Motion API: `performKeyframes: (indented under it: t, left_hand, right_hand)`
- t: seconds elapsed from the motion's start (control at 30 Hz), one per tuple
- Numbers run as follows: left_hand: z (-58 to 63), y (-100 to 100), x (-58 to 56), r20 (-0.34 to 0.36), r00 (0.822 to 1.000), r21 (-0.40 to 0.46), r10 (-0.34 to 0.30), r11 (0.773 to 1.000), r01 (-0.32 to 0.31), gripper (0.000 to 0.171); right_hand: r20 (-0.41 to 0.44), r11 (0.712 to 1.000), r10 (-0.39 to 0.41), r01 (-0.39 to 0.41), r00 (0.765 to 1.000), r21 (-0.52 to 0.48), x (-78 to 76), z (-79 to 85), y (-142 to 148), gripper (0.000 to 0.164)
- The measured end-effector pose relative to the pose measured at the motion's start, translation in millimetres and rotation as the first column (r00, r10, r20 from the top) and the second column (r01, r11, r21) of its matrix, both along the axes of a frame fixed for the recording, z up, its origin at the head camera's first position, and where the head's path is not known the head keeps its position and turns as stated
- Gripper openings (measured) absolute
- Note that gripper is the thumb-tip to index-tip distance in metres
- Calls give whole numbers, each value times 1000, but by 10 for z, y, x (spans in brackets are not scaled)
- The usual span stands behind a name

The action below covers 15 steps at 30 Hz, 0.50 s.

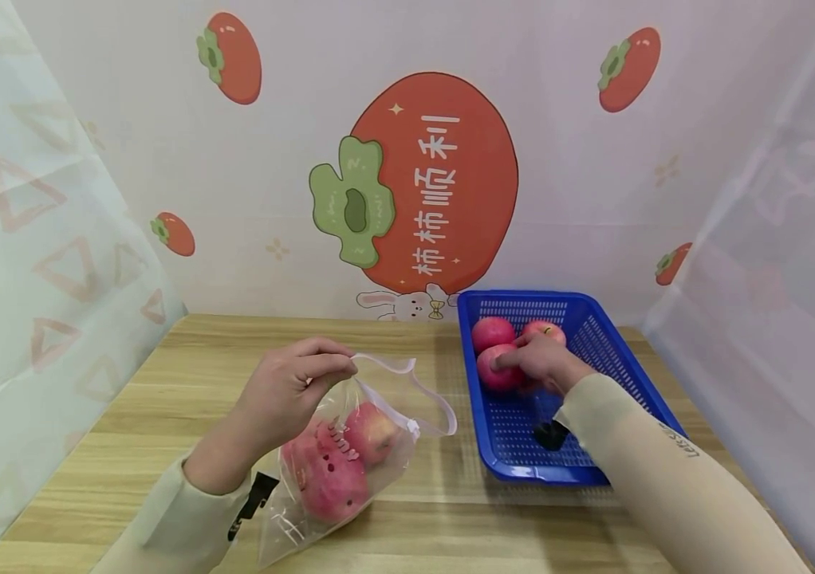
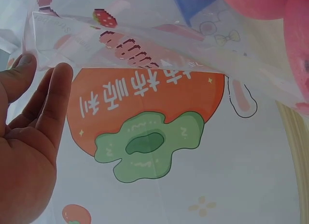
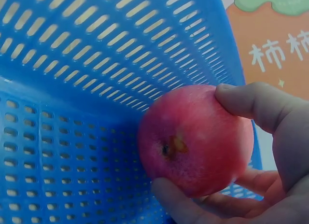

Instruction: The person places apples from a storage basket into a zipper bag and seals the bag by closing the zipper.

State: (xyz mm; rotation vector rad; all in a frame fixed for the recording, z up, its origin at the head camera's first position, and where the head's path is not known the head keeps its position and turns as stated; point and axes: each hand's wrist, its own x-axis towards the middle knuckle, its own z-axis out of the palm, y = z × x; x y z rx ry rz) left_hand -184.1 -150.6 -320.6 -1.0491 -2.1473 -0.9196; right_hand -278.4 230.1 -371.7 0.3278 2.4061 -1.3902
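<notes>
My left hand (image 1: 281,395) pinches the top edge of a clear zip bag (image 1: 407,470) between thumb and fingers, and the bag's mouth gapes to the right. Inside the bag lie several red apples (image 1: 336,486). Over the blue basket (image 1: 474,399), my right hand (image 1: 544,360) grips a red apple (image 3: 193,137), thumb on one side and fingers round the other. That apple is close to the basket's slotted wall in the right wrist view. Two other apples, one at the back left (image 1: 492,333) and one behind the hand (image 1: 545,330), sit in the basket.
The basket stands at the right of a wooden table (image 1: 185,399), near the back wall. Printed cloth walls (image 1: 271,159) with persimmon pictures enclose the table at the back and both sides. A dark wrist device (image 1: 549,434) shows below the right sleeve.
</notes>
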Motion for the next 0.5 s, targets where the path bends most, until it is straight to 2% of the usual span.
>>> performKeyframes:
  t: [0.13,0.37,0.5]
  left_hand:
    - [-9,4,-4,2,1000,0,-1,1000,1,26]
    - [-3,18,-4,-8,1000,-2,14,1000,-14,25]
    - [0,13,0,-7,1000,-6,23,1000,-23,25]
  right_hand:
    - [-84,986,65,-51,994,158,37,61,18,75]
    - [-151,992,83,-68,985,106,127,169,61,82]
    - [-190,990,100,-78,977,120,176,248,92,82]
